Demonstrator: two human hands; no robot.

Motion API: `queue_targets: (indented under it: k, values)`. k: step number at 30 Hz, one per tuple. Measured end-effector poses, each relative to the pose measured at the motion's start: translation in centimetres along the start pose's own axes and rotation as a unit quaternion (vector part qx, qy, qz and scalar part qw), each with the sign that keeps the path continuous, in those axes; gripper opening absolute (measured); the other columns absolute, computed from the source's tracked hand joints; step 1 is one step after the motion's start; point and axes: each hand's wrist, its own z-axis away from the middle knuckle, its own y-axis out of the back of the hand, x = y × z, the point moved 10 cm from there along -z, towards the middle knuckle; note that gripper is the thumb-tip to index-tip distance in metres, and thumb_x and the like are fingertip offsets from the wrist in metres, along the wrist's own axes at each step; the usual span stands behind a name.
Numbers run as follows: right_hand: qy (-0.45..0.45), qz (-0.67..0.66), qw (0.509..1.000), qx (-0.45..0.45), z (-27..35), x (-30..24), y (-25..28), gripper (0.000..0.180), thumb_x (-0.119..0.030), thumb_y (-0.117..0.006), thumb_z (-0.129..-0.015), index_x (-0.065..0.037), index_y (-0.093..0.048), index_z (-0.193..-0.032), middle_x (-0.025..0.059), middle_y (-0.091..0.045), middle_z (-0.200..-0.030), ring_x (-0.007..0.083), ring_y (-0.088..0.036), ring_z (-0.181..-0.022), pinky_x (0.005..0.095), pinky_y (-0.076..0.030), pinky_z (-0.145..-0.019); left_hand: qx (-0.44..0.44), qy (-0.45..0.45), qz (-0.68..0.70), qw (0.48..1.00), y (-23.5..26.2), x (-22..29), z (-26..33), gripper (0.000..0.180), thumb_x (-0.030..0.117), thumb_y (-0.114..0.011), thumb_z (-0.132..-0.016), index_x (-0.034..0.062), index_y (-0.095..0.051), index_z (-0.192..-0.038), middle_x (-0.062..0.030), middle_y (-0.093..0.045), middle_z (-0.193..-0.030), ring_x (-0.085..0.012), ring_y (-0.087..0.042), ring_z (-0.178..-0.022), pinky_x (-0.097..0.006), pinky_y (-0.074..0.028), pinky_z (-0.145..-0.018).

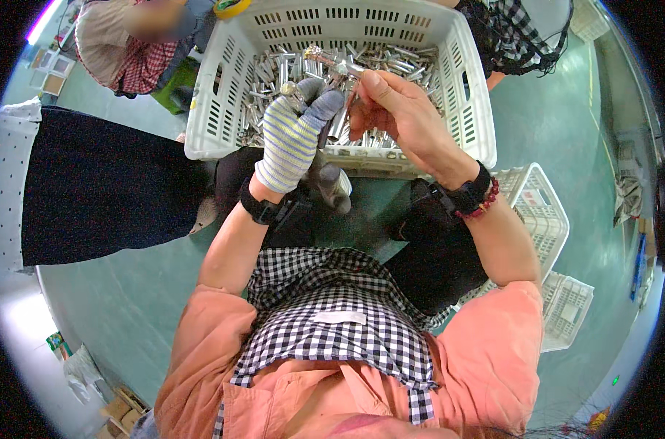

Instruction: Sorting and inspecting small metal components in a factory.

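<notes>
My left hand (287,143), in a striped glove with grey fingertips, is closed over the near left part of a white perforated crate (340,152). A small shiny metal piece (292,91) shows at its fingertips; its exact kind is unclear. My bare right hand (405,113) pinches a silvery metal tube (353,70) between thumb and fingers, pointing to the upper left. Many loose metal tubes (413,64) fill the crate beneath both hands. Below my left hand hangs a grey-tipped glove (334,189), partly hidden; what holds it is not clear.
Another person in a checked garment (131,58) is at the far left, and one in black-and-white check (519,33) at the far right. White crates (541,212) stand on the floor by my right arm. A yellow tape roll (232,7) sits at the crate's far left corner.
</notes>
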Motion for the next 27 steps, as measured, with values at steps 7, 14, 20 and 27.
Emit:
queue_targets:
  k: [7, 14, 20, 27]
  values:
    - [-0.091, 0.035, 0.965, 0.244, -1.2, 2.0, 7.9, 0.040, -0.037, -0.051, -0.106, -0.004, -0.057, -0.084, 0.0116, -0.068, -0.074, 0.0199, -0.063, -0.056, 0.0311, -0.051, -0.055, 0.019, -0.231, -0.123, 0.965, -1.5, 4.5, 1.9, 0.023, 0.014, -0.083, -0.085, 0.0009, -0.069, -0.098, 0.0030, -0.065, -0.076, -0.0074, -0.055, -0.069, -0.024, -0.050, -0.066]
    - [-0.045, -0.054, 0.991, 0.114, -2.0, 1.2, 5.1, 0.039, -0.037, -0.051, -0.105, -0.001, -0.067, -0.102, 0.0056, -0.068, -0.088, 0.0130, -0.064, -0.078, 0.0284, -0.051, -0.072, 0.081, 0.006, -0.006, 0.997, 2.4, 0.0, -1.2, 0.017, 0.019, -0.071, -0.096, 0.0034, -0.074, -0.103, 0.0039, -0.064, -0.083, -0.0013, -0.051, -0.073, -0.020, -0.043, -0.062]
    - [-0.034, -0.184, 0.982, -0.021, -2.3, 0.3, 3.3, 0.034, -0.019, -0.052, -0.103, 0.002, -0.058, -0.129, 0.0026, -0.066, -0.092, 0.0111, -0.060, -0.082, 0.0271, -0.049, -0.077, 0.082, 0.120, 0.159, 0.976, 2.3, -0.6, -0.9, 0.025, 0.029, -0.063, -0.101, 0.0066, -0.074, -0.107, 0.0027, -0.067, -0.070, -0.0008, -0.049, -0.049, -0.018, -0.037, -0.045]
    - [-0.104, -0.112, 0.988, -0.010, -1.0, 0.9, 0.5, 0.022, -0.022, -0.060, -0.102, -0.005, -0.064, -0.117, 0.0069, -0.071, -0.108, 0.0143, -0.065, -0.093, 0.0287, -0.051, -0.085, 0.053, 0.175, 0.250, 0.951, 2.7, -1.9, -1.1, 0.035, 0.039, -0.057, -0.102, 0.0089, -0.073, -0.109, 0.0019, -0.065, -0.066, -0.0039, -0.052, -0.047, -0.019, -0.039, -0.044]
